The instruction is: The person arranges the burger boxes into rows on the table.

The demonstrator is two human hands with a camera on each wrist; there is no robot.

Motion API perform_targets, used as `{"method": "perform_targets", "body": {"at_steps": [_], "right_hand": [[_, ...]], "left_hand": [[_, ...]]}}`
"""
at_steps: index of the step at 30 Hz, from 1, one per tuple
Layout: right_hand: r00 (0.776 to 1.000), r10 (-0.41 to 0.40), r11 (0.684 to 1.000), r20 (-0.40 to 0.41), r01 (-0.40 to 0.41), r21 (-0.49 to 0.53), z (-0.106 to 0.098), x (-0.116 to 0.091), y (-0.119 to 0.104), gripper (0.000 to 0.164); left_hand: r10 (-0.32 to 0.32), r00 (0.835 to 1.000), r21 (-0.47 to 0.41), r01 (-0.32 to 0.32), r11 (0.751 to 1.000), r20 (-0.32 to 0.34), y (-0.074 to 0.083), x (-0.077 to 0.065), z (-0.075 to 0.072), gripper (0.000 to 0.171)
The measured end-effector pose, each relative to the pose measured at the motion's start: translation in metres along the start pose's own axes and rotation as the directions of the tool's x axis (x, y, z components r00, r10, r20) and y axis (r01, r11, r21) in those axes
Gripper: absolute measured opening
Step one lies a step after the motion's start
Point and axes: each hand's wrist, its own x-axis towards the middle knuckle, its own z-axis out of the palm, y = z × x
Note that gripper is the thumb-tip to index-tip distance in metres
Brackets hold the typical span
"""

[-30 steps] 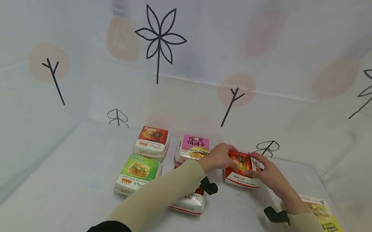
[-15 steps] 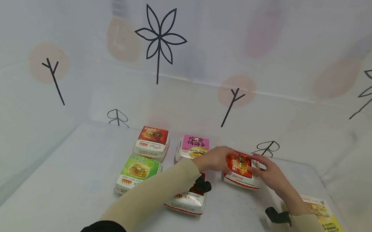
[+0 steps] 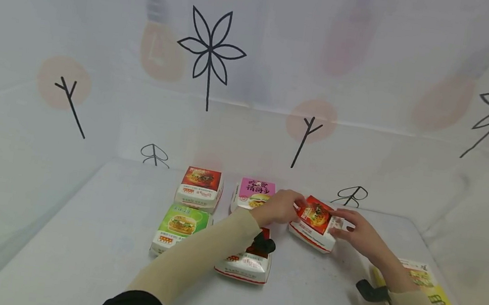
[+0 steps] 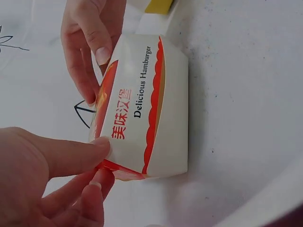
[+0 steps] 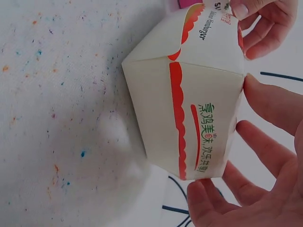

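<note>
A red-topped white hamburger box sits askew at the back right of the table, between both hands. My left hand pinches its left edge; in the left wrist view the thumb lies on the lid and the fingers are beyond the corner. On the opposite side my right hand holds the box with thumb and fingers spread along the lid's edges. "Delicious Hamburger" reads on the box's front in the left wrist view. Its plain side panel faces the right wrist camera.
Left of the hands stand a second red-topped box, a green box, a pink-topped box and a dark-red-topped box, the last partly behind my left sleeve. A yellow box lies at the right, partly behind my right forearm.
The hamburger box has turned clockwise in the head view and shifted slightly left. Both hands stay at it, the right one moving a little nearer and round with its side.
</note>
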Motion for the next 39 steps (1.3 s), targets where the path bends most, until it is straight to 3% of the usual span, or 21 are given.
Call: {"method": "perform_targets", "body": {"at_steps": [8, 13, 18, 31, 39], "right_hand": [[0.999, 0.027, 0.996, 0.033, -0.024, -0.081, 0.000, -0.007, -0.006, 0.072], [0.999, 0.046, 0.991, 0.021, -0.043, -0.127, 0.003, -0.009, -0.009, 0.073], [0.997, 0.072, 0.985, -0.014, -0.074, -0.158, 0.004, -0.011, -0.011, 0.075], [0.988, 0.101, 0.987, -0.115, -0.114, -0.111, 0.020, -0.013, -0.010, 0.068], [0.978, 0.114, 0.984, -0.172, -0.135, -0.117, 0.030, -0.014, -0.019, 0.060]], "left_hand": [[-0.056, 0.998, -0.046, 0.055, 0.997, -0.021, 0.007, -0.003, -0.003, 0.031], [-0.053, 0.998, -0.064, 0.050, 0.997, -0.031, 0.004, -0.002, -0.004, 0.038], [-0.032, 0.999, -0.117, 0.032, 0.993, 0.000, 0.000, 0.000, -0.006, 0.050], [-0.072, 0.996, -0.252, 0.082, 0.964, 0.049, 0.000, -0.002, -0.007, 0.063], [-0.072, 0.997, -0.225, 0.076, 0.971, 0.027, -0.001, 0.002, -0.005, 0.065]]}}
